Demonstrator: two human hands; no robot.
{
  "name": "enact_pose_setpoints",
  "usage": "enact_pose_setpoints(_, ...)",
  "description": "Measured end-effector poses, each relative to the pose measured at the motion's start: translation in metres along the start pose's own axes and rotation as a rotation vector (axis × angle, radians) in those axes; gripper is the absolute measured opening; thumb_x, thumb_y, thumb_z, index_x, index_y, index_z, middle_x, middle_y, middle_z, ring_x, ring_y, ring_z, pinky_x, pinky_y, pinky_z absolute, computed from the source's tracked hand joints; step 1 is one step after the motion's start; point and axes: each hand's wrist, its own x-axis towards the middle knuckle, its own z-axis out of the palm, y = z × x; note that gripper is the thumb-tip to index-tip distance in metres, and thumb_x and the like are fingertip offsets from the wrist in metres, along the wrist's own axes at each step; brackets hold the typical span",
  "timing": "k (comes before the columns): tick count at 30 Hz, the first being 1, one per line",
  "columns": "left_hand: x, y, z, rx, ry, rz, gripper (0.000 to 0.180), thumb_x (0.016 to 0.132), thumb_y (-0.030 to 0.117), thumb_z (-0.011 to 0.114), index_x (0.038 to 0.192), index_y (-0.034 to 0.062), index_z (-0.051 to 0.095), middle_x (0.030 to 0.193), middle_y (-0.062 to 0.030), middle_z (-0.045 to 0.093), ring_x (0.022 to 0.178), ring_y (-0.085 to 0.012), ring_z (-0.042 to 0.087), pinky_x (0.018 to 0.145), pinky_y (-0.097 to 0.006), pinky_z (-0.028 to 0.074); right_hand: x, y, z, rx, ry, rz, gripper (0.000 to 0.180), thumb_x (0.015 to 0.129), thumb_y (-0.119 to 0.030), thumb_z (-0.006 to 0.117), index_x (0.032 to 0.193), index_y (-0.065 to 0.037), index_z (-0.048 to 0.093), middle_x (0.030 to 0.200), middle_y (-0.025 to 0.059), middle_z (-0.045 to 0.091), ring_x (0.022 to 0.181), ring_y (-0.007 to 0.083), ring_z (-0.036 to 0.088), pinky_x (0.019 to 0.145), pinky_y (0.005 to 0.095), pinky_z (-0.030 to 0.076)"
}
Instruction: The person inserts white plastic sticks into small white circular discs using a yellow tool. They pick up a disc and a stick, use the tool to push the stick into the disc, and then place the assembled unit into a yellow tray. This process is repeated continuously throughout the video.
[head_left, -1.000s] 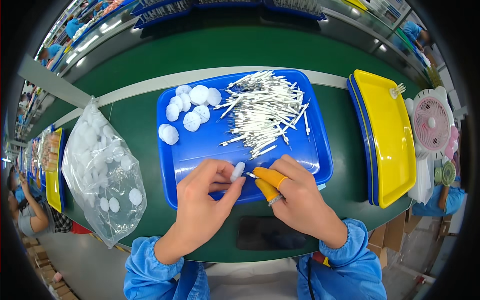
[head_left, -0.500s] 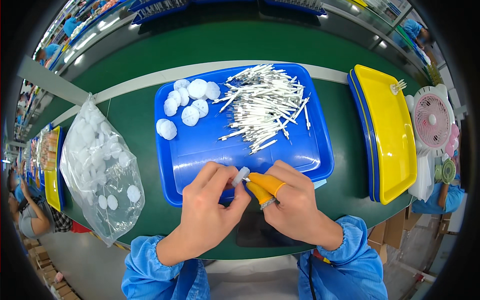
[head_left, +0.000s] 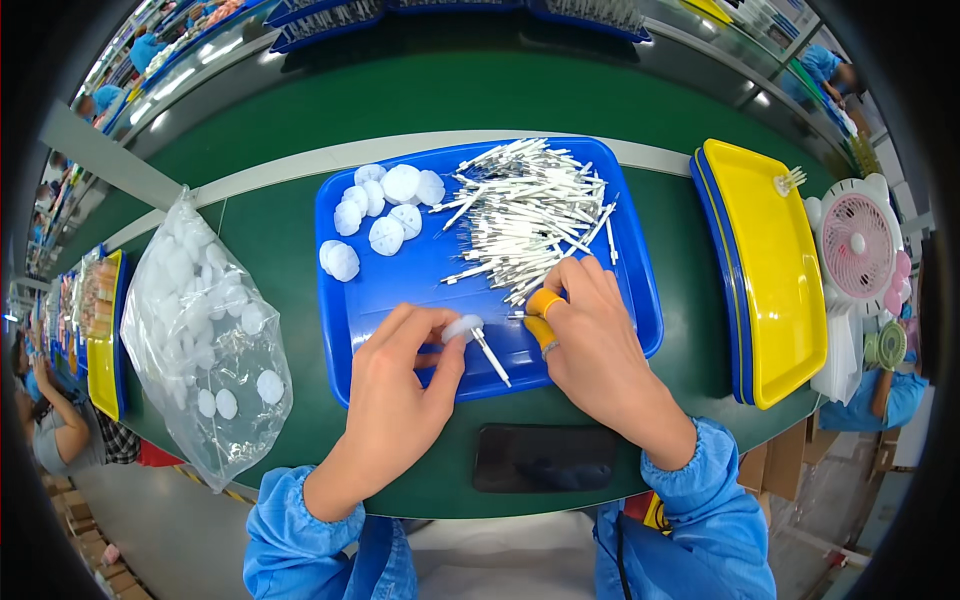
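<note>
Two bare hands work over one blue tray [head_left: 640, 300] on the green bench [head_left: 270, 240]. Left hand [head_left: 400, 385]: thumb and fingers pinched closed on one white disc [head_left: 462, 326] with a thin white stick [head_left: 491, 357] projecting down and to the right from it — the assembly sits just above the tray floor near the tray's front edge. Right hand [head_left: 590, 335]: fingers curled, with two orange finger cots [head_left: 543, 302] visible on the fingertips; the tips rest at the near edge of the stick pile [head_left: 530, 215], and whether they actually grip a stick cannot be told, since the fingertips hide the contact. Loose white discs on the tray number about nine: a cluster of roughly seven [head_left: 385, 200] in the far-left corner and two more [head_left: 339, 259] just below it. The stick pile holds far too many pieces to count — many dozens, heaped across the far-right half of the tray. One clear plastic bag [head_left: 200, 330] stands left of the tray, filled with many more white discs. One dark phone [head_left: 543, 457] lies flat between the forearms, just in front of the tray. Right of the tray: one yellow tray [head_left: 770, 260] stacked on a blue one, then one small pink fan [head_left: 857, 245]. Both sleeves are blue.
</note>
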Motion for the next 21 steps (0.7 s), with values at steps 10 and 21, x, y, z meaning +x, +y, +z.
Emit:
enact_pose_setpoints(10,-0.002,0.005,0.004,-0.128,-0.044,0.011,0.017,0.095,-0.007,0.071,0.111,-0.0052,0.072,0.105,-0.0093,0.069,0.091,-0.0153,0.073,0.076,-0.028,0.063,-0.019,-0.021,-0.013,0.520,-0.042,-0.010,0.040,0.074,0.010,0.070,0.114,0.003,0.074,0.095,0.0141,0.065,0.090,0.0332,0.061,0.080,0.0442,0.046)
enact_pose_setpoints(21,-0.004,0.007,0.007,-0.105,-0.022,-0.059,0.015,0.093,-0.002,0.078,0.104,-0.0030,0.069,0.098,-0.0126,0.070,0.087,-0.0229,0.077,0.076,-0.034,0.067,-0.016,-0.012,-0.007,0.390,-0.036,0.038,0.034,0.077,0.009,0.072,0.111,0.005,0.076,0.090,0.0150,0.065,0.085,0.0334,0.061,0.075,0.0439,0.047)
